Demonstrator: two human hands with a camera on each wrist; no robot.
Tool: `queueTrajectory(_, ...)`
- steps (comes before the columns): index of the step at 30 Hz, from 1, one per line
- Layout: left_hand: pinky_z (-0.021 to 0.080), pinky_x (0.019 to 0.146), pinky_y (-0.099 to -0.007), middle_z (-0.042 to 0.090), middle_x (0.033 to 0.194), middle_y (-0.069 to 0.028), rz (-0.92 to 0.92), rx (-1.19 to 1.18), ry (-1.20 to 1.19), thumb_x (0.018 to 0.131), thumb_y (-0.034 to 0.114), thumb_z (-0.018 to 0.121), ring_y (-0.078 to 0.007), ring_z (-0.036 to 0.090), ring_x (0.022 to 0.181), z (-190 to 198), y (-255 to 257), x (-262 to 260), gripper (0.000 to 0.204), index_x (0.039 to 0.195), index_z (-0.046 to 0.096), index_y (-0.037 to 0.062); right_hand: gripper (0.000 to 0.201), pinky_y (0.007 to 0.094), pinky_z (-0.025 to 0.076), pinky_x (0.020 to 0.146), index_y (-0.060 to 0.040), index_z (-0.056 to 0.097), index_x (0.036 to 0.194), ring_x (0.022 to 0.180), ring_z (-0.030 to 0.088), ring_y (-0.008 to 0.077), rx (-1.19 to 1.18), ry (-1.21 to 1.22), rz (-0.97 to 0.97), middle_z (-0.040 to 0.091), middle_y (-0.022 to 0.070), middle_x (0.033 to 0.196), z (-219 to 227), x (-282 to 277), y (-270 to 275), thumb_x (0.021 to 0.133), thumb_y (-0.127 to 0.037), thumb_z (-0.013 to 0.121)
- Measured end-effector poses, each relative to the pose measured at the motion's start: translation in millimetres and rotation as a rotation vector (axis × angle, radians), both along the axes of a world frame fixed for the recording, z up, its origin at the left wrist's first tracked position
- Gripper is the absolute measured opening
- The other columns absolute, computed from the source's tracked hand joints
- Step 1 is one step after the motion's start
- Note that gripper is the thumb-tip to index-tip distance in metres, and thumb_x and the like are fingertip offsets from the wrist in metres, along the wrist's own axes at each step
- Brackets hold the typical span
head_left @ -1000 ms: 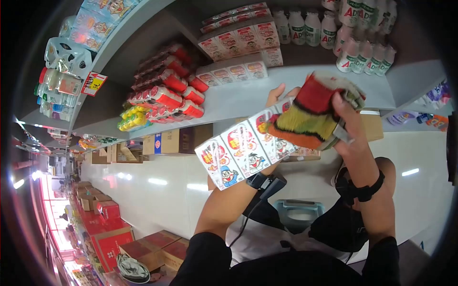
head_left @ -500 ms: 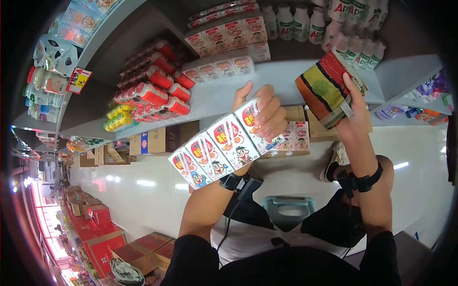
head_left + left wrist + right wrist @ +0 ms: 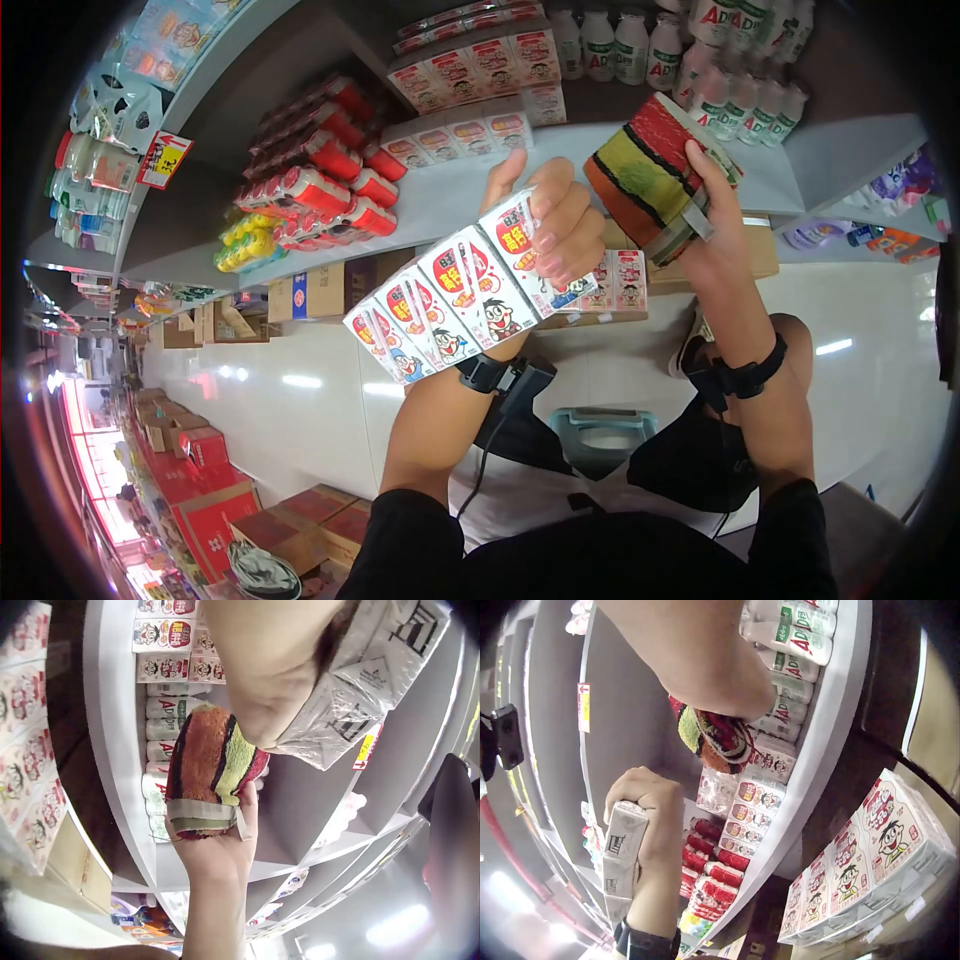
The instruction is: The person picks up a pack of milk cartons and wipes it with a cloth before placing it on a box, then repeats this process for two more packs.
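Note:
My left hand (image 3: 565, 225) grips one end of a shrink-wrapped pack of small white drink cartons (image 3: 445, 300), printed with a cartoon child. The pack slants down to the left, in front of my forearm. My right hand (image 3: 715, 215) holds a folded striped cloth (image 3: 640, 175) in red, yellow-green and orange with black bands, its thumb on the near face. A small gap parts the cloth from my left hand. In the left wrist view the wrapped end of the pack (image 3: 360, 690) shows beside my left hand; the right wrist view shows its grey side (image 3: 621, 855).
The grey shelf (image 3: 590, 165) before me bears stacked carton packs (image 3: 475, 75), red-wrapped bottles (image 3: 325, 195) and white bottles (image 3: 665, 55). Cardboard boxes (image 3: 350, 285) and more cartons stand below it. A blue-grey plastic stool (image 3: 600, 430) is between my legs.
One second ago the cloth lay against the pack's right end. My hands have since drawn apart, the pack moving left. In the last half second the cloth has shifted slightly left.

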State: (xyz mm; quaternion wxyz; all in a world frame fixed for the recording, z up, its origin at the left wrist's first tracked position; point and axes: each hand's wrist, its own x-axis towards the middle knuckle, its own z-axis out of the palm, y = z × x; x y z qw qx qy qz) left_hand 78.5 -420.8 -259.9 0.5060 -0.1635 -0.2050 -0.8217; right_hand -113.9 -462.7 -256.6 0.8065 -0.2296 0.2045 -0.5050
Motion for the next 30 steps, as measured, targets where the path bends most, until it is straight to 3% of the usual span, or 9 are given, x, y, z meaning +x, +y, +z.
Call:
queueTrajectory(7,0.044,0.045,-0.035,0.05,0.069,-0.0102,-0.075,0.136,0.017,0.107,0.033,0.03,-0.0224,0.048,0.052,1,-3,-9,0.044,0.078,0.048,0.004,0.041,0.0408,0.057,0.095,-0.0021,0.057,0.13,0.108,0.069,0.0271,0.023,0.023,-0.005,0.067,0.0152,0.121,2,9,1,0.098,-0.028,0.061)
queueTrajectory(8,0.048,0.051,-0.0361,0.049,0.076,-0.0111,-0.168,0.074,0.054,0.107,0.039,0.029,-0.0259,0.051,0.067,-8,-8,-7,0.047,0.082,0.048,0.0041,0.041,0.0399,0.057,0.094,-0.0022,0.058,0.129,0.106,0.069,0.0261,0.046,0.03,0.015,0.068,0.0146,0.12,0,8,0,0.098,-0.029,0.061)
queueTrajectory(14,0.052,0.047,-0.035,0.047,0.077,-0.0098,-0.169,0.126,0.017,0.107,0.046,0.03,-0.0254,0.049,0.08,-13,-7,-11,0.052,0.082,0.047,0.0047,0.04,0.0403,0.057,0.093,-0.0019,0.058,0.128,0.105,0.069,0.026,0.008,0.06,-0.024,0.068,0.0146,0.119,-9,4,-7,0.098,-0.029,0.061)
queueTrajectory(19,0.051,0.046,-0.0345,0.048,0.078,-0.0097,-0.176,0.171,0.008,0.107,0.049,0.031,-0.0247,0.049,0.078,-16,0,-7,0.054,0.084,0.049,0.0036,0.043,0.0411,0.057,0.095,-0.0009,0.056,0.13,0.107,0.069,0.0273,0.034,0.018,0.038,0.067,0.0166,0.121,-9,-3,-7,0.098,-0.029,0.061)
queueTrajectory(22,0.051,0.056,-0.0363,0.052,0.081,-0.0119,-0.07,0.452,-0.172,0.106,0.047,0.033,-0.0236,0.048,0.071,-21,10,7,0.053,0.084,0.05,0.0027,0.043,0.0414,0.057,0.096,-0.0017,0.055,0.131,0.108,0.069,0.0282,0.056,0.021,0.013,0.066,0.017,0.122,-12,-6,-4,0.098,-0.029,0.061)
queueTrajectory(24,0.053,0.064,-0.0384,0.061,0.099,-0.0167,0.207,0.558,-0.419,0.104,0.053,0.037,-0.027,0.056,0.078,-52,10,23,0.055,0.101,0.056,0.0016,0.042,0.0414,0.057,0.096,-0.0025,0.056,0.131,0.109,0.068,0.0285,0.048,0.049,-0.016,0.066,0.0168,0.122,-12,-7,1,0.098,-0.028,0.061)
queueTrajectory(27,0.057,0.078,-0.0456,0.067,0.109,-0.017,0.398,0.409,-0.446,0.105,0.056,0.035,-0.0281,0.066,0.083,-49,16,27,0.061,0.11,0.06,0.0,0.043,0.0412,0.055,0.097,-0.0044,0.056,0.131,0.11,0.067,0.0272,0.146,0.05,-0.039,0.066,0.0136,0.124,-15,-4,10,0.098,-0.031,0.063)
queueTrajectory(28,0.059,0.079,-0.0407,0.068,0.102,-0.0148,0.642,0.699,-0.791,0.103,0.061,0.037,-0.0243,0.067,0.081,-48,1,15,0.065,0.108,0.06,0.0006,0.044,0.0413,0.054,0.098,-0.005,0.056,0.131,0.11,0.067,0.0261,0.204,-0.041,-0.018,0.067,0.0119,0.123,-19,-4,13,0.098,-0.033,0.063)
queueTrajectory(30,0.059,0.08,-0.0408,0.069,0.101,-0.0146,0.669,0.754,-0.915,0.101,0.064,0.036,-0.0235,0.069,0.085,-50,-5,11,0.07,0.111,0.059,-0.001,0.046,0.0411,0.051,0.101,-0.0063,0.056,0.132,0.112,0.065,0.0236,0.222,-0.243,0.053,0.066,0.0081,0.123,-36,-7,13,0.099,-0.039,0.061)
